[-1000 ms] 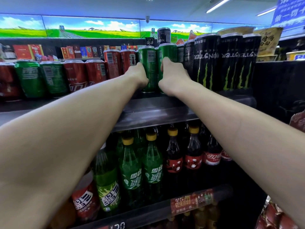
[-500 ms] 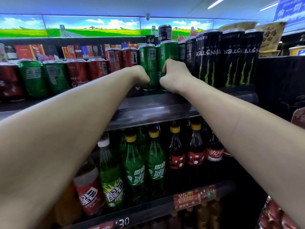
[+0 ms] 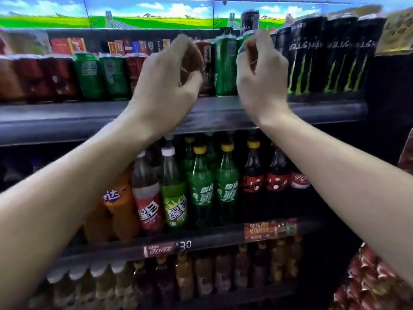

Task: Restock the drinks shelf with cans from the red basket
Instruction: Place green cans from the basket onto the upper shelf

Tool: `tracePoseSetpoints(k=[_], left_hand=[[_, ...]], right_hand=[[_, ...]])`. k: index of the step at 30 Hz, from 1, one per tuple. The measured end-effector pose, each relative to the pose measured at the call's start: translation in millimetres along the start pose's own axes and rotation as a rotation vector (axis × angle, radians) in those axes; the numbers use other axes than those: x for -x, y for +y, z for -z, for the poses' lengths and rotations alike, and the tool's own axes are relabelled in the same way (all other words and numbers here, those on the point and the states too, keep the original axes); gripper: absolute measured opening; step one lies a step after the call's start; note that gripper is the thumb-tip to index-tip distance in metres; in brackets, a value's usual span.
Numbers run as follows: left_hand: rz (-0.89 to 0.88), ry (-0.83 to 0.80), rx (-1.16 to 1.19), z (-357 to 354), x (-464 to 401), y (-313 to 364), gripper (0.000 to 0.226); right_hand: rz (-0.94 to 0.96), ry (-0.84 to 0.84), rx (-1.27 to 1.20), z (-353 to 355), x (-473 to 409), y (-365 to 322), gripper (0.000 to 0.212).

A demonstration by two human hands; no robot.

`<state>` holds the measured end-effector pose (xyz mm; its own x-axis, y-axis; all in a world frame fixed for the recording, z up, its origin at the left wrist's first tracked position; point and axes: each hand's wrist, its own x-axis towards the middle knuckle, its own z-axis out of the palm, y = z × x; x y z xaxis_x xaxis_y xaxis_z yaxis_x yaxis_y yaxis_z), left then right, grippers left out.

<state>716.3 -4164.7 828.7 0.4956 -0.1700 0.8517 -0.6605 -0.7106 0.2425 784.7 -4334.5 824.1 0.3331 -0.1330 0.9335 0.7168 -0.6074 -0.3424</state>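
Note:
A tall green can stands upright on the top drinks shelf, with a second green can mostly hidden behind my right hand. My left hand hovers in front of the red cans just left of it, fingers loosely curled, holding nothing. My right hand hangs just right of the green can, fingers relaxed and apart from it. The red basket is out of view.
Red and green cans line the top shelf to the left; tall black energy cans stand to the right. Green, red and orange bottles fill the shelf below, more bottles under that. Red snack packs sit at the lower right.
Both hands have let go of the two green cans and drawn back from the shelf toward me. The cans stay standing on the shelf. The view has tilted down.

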Motion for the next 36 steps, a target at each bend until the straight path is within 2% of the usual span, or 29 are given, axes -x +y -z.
tracePoseSetpoints(k=[3,5,8,12,16,19,24,31,36], left_hand=[[-0.017,0.041,0.051,5.2,60.5,1.1,0.008],[0.043,-0.029,0.062,-2.5,108.4,-12.6,0.007],[0.219,-0.27,0.007,-21.9,194.7,-46.9,0.012],[0.512,-0.586,-0.032,-48.0,319.3,-87.1,0.03],[0.713,-0.788,0.008,-66.0,429.4,-110.9,0.026],[0.873,-0.939,0.05,-73.0,503.1,-126.7,0.026],[1.101,-1.152,0.126,-78.7,619.5,-155.0,0.033],[1.211,-1.309,0.173,-107.2,781.1,-183.4,0.043],[1.121,-1.414,0.192,-158.7,902.2,-208.5,0.056]], right_hand=[[0.029,0.065,-0.191,-4.3,56.9,-26.6,0.01],[-0.003,0.016,-0.284,-9.9,107.2,-37.1,0.007],[-0.172,-0.211,-0.349,-22.3,195.2,-37.1,0.01],[-0.508,-0.625,-0.27,-39.6,326.0,-24.1,0.009],[-0.739,-0.909,-0.144,-48.2,451.1,-19.3,0.014],[-0.929,-1.078,-0.072,-48.1,533.9,-20.9,0.015],[-1.198,-1.217,0.1,-40.9,650.7,-24.0,0.015],[-1.45,-1.365,0.233,-28.8,809.8,0.5,0.016],[-1.465,-1.521,0.193,-34.6,930.2,45.3,0.027]])
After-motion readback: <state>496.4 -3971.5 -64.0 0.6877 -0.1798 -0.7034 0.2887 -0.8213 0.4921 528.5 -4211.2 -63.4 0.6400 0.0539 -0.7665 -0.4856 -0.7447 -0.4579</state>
